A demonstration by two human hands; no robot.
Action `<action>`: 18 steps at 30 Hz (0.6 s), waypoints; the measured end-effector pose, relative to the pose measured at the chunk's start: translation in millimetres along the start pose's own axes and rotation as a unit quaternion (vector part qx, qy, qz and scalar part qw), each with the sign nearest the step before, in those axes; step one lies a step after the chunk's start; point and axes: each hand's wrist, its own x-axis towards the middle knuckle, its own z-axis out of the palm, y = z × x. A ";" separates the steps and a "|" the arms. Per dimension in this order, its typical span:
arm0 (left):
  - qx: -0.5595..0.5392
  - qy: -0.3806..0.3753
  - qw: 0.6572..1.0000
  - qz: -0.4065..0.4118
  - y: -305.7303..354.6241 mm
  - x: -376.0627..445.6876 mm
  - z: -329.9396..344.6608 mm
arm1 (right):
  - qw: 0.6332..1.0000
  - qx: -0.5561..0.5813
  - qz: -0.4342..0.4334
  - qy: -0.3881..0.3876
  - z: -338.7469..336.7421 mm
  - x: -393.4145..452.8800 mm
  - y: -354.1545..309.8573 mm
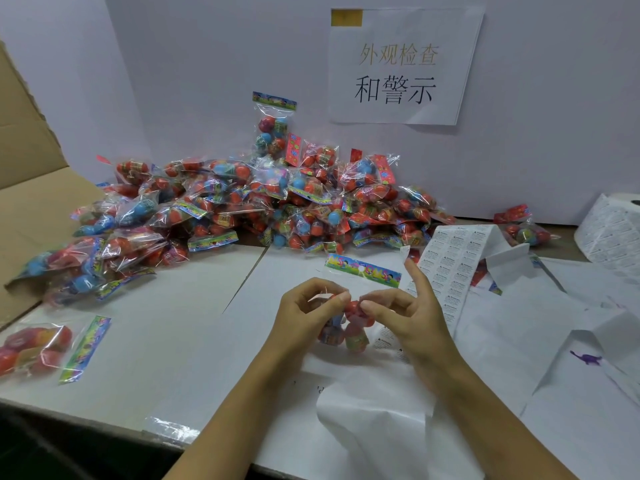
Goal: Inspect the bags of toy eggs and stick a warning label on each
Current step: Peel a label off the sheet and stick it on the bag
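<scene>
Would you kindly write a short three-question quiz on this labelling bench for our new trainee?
1. True or false: both hands hold one bag of toy eggs.
2. Which hand has its index finger raised?
3. The label sheet lies: A) left of the hands, B) right of the hands, C) in the cardboard box.

Key:
1. True: left hand and right hand pinch it.
2. Right.
3. B.

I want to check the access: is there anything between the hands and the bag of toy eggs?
No. Both the left hand and the right hand already pinch the bag of toy eggs; nothing visible lies between them.
</scene>
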 end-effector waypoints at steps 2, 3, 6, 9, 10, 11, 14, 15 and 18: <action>-0.002 -0.001 1.000 0.002 -0.8 0.3 0.1 | 1.000 0.006 -0.006 0.007 -0.2 0.0 -0.3; -0.005 -0.005 1.000 -0.007 -1.8 0.5 -0.4 | 1.000 0.011 -0.010 0.013 0.2 0.0 -0.3; -0.002 -0.038 0.998 -0.058 -4.8 0.0 -2.2 | 0.998 0.030 -0.025 0.041 1.0 1.1 0.5; 0.044 -0.096 0.991 -0.085 -7.5 -1.2 -1.3 | 0.996 0.048 -0.028 0.074 -1.1 3.5 0.0; 0.062 -0.122 0.987 -0.081 -8.1 -1.4 -0.6 | 0.995 0.052 -0.029 0.083 -2.4 4.0 -0.4; 0.071 -0.141 0.985 -0.075 -8.1 -1.8 0.1 | 0.994 0.056 -0.030 0.088 -3.6 4.3 -0.9; 0.053 -0.128 0.987 -0.082 -7.5 -1.1 0.6 | 0.993 0.067 -0.022 0.099 -5.2 5.0 -1.9; 0.043 -0.116 0.989 -0.087 -7.5 -0.5 0.5 | 0.991 0.073 -0.022 0.109 -5.9 6.2 -1.9; 0.000 -0.090 0.991 -0.101 -8.3 1.1 -0.3 | 0.984 0.087 -0.026 0.155 -9.3 10.4 -2.2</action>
